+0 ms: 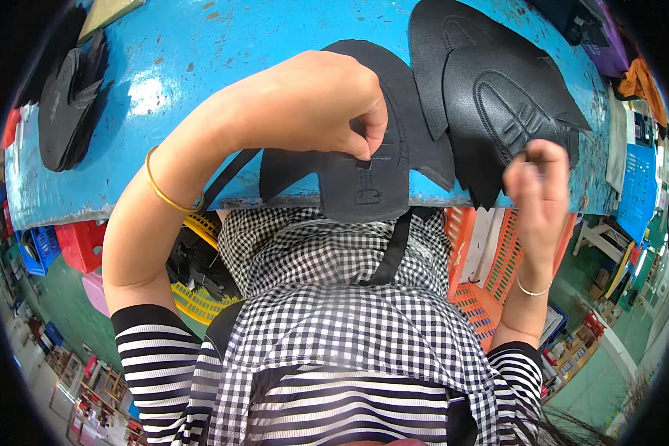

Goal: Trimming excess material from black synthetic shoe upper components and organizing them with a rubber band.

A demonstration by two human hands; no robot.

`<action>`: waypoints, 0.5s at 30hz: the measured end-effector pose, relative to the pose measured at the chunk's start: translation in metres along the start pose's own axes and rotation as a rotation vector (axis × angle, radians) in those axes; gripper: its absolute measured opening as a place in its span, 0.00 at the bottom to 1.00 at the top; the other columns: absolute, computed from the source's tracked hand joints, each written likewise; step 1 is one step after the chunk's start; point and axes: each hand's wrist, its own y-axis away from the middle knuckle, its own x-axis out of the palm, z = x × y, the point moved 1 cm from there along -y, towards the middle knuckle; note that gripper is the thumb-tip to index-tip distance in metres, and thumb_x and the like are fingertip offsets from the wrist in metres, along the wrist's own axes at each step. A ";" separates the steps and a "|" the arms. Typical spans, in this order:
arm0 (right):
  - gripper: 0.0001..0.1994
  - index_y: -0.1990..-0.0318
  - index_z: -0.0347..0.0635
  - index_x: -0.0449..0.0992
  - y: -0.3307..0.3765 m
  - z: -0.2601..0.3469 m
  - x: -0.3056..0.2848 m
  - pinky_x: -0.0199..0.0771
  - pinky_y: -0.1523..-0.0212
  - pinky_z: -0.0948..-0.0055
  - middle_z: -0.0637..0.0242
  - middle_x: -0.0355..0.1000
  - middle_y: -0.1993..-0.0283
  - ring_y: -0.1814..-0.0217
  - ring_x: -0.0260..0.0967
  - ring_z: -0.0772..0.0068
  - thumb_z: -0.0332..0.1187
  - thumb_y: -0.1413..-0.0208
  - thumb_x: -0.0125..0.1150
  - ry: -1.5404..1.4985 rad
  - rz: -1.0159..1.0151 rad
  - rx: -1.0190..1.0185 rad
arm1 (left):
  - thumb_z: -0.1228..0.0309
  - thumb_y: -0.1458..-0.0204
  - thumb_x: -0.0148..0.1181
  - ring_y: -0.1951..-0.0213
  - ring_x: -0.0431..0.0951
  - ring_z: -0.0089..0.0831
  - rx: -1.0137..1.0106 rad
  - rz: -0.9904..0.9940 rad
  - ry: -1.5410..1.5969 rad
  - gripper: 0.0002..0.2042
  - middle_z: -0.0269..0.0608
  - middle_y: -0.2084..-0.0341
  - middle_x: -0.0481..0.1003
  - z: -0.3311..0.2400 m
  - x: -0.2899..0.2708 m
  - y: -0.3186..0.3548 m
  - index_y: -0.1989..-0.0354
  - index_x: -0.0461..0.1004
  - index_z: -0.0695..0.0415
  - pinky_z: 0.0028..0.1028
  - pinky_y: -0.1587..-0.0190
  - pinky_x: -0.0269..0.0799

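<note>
So the big thing here is the blue tabletop (201,44), scuffed but wide enough to spread everything out. Orange crate (472,312) to the right and yellow basket (193,301) to the left sit below its near edge, probably so the surface is left for the work.

The pile (516,89) of black pieces fans out on the right, I guess for easy reach. The single black piece (349,189) lies middle, its near end poking past the tabletop's edge toward the body, which likely saves leaning. A smaller black stack (63,123) is off left, well out of the way.

Left hand (320,100) arches over the middle piece, thumb and forefinger tips pinched together by a tiny dark spot (363,165), looks like precise work. Can't tell if anything's between them. Right hand (539,186) is curled and blurry at the pile's near side; no idea whether it's gripping anything.
</note>
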 end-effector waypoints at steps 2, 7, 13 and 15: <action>0.09 0.53 0.38 0.71 -0.002 -0.001 0.015 0.70 0.68 0.79 0.67 0.72 0.67 0.68 0.73 0.80 0.23 0.40 0.58 0.128 0.224 0.009 | 0.69 0.57 0.69 0.70 0.79 0.40 -0.016 0.076 -0.040 0.05 0.39 0.77 0.79 -0.002 0.001 -0.006 0.73 0.82 0.54 0.35 0.63 0.73; 0.08 0.63 0.43 0.72 -0.026 0.000 0.054 0.73 0.71 0.70 0.65 0.72 0.70 0.71 0.75 0.64 0.25 0.50 0.64 0.454 0.446 -0.376 | 0.66 0.56 0.69 0.69 0.78 0.42 0.010 0.070 -0.131 0.06 0.39 0.78 0.78 -0.005 0.004 -0.012 0.73 0.80 0.54 0.37 0.63 0.72; 0.08 0.68 0.46 0.69 -0.031 0.006 0.066 0.71 0.75 0.64 0.68 0.67 0.76 0.74 0.72 0.64 0.27 0.52 0.64 0.682 0.495 -0.515 | 0.66 0.55 0.68 0.68 0.77 0.45 0.030 -0.079 -0.227 0.08 0.42 0.78 0.76 0.008 -0.003 -0.003 0.74 0.77 0.57 0.38 0.64 0.71; 0.08 0.68 0.46 0.69 -0.037 0.004 0.064 0.70 0.76 0.65 0.68 0.67 0.77 0.74 0.71 0.64 0.27 0.52 0.64 0.672 0.536 -0.525 | 0.66 0.55 0.68 0.69 0.77 0.45 0.017 -0.098 -0.195 0.09 0.43 0.78 0.76 0.009 -0.005 -0.004 0.74 0.77 0.58 0.38 0.64 0.70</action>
